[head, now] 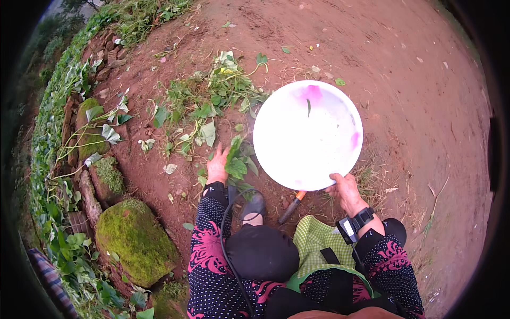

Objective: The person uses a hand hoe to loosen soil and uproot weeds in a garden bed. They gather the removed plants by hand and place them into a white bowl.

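My right hand (346, 192) grips the near rim of a round white basin (303, 139) with pink patches; a small green piece of plant and some specks lie inside it. The basin is lifted or tilted over the red soil. My left hand (218, 163) is at the left of the basin, fingers spread, beside green leaves (236, 165); whether it holds their stems is hidden. Ahead of it lies a heap of cut leafy vines (211, 93) on the ground. Under the basin's near edge, a tool's handle (293, 207), dark and orange, shows; its other end is hidden.
Mossy stones (135, 241) line the left side, with a band of leafy vines (59, 119) beyond them. A checked cloth (53, 281) lies at the lower left. Dry grass (368, 179) is right of the basin. Packed reddish earth (430, 119) extends to the right.
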The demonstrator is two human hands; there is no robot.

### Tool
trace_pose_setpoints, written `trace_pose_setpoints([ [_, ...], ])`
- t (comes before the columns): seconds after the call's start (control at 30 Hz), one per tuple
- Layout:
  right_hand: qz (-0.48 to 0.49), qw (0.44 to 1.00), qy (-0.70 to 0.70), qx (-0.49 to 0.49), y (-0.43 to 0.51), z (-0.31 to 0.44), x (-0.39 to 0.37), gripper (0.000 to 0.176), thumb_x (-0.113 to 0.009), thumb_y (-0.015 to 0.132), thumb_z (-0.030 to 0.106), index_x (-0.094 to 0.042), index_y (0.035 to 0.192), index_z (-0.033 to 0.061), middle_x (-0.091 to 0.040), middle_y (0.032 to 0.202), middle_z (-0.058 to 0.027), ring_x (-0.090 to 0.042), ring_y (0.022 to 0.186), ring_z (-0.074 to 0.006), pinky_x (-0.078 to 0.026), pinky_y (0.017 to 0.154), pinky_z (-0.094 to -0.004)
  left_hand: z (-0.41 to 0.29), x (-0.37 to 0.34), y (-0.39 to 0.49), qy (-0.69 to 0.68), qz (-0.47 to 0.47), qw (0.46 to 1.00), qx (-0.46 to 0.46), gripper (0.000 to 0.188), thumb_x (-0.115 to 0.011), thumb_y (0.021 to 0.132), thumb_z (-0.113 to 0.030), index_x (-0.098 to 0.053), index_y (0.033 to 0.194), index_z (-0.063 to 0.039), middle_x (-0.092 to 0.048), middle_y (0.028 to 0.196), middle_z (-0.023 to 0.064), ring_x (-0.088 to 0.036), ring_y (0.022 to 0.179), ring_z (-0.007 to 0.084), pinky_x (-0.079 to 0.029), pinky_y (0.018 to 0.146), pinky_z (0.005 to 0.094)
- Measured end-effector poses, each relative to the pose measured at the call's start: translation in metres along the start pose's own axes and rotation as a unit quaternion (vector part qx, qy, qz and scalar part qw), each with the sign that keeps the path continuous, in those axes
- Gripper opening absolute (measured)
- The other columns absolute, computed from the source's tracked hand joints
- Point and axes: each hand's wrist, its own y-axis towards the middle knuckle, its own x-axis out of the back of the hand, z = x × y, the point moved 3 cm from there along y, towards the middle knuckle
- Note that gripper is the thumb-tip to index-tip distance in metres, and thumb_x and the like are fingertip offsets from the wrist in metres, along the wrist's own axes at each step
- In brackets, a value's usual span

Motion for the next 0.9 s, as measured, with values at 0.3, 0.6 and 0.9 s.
trace_pose_setpoints([
  [0.3, 0.086, 0.99, -0.014, -0.113, -0.003, -0.044, -0.024, 0.031, -0.063, 0.091, 0.019, -0.057, 0.114, -0.0012, -0.069, 0.089, -0.0087, -0.065, 0.066, -0.0139, -0.054, 0.059, -0.0244, 0.097, 0.013, 0.058, 0.073, -0.098, 0.992, 0.011, 0.035, -0.057, 0.084, -0.017, -0.049, 0.118, -0.013, -0.05, 0.129, 0.0074, -0.062, 0.105, 0.0278, -0.051, 0.084, 0.0516],
  [0.6, 0.103, 0.985, -0.078, -0.115, -0.009, -0.048, -0.084, 0.037, -0.06, 0.094, 0.032, -0.06, 0.11, -0.0014, -0.068, 0.091, -0.0096, -0.065, 0.07, -0.0134, -0.054, 0.061, -0.0257, 0.132, -0.001, 0.092, 0.0, -0.024, 0.995, 0.098, 0.054, -0.065, 0.08, -0.022, -0.049, 0.132, -0.019, -0.054, 0.12, 0.0106, -0.056, 0.112, 0.0297, -0.05, 0.083, 0.0455],
  [0.9, 0.141, 0.792, -0.595, -0.001, -0.032, 0.051, -0.129, 0.061, -0.058, 0.087, 0.052, -0.059, 0.115, -0.0016, -0.07, 0.088, -0.0169, -0.067, 0.084, -0.0348, -0.051, 0.079, -0.0434, 0.1, 0.114, 0.097, -0.328, -0.311, 0.89, -0.055, 0.034, -0.074, 0.073, -0.021, -0.066, 0.102, -0.004, -0.064, 0.104, 0.0158, -0.06, 0.095, 0.0376, -0.049, 0.078, 0.0443],
])
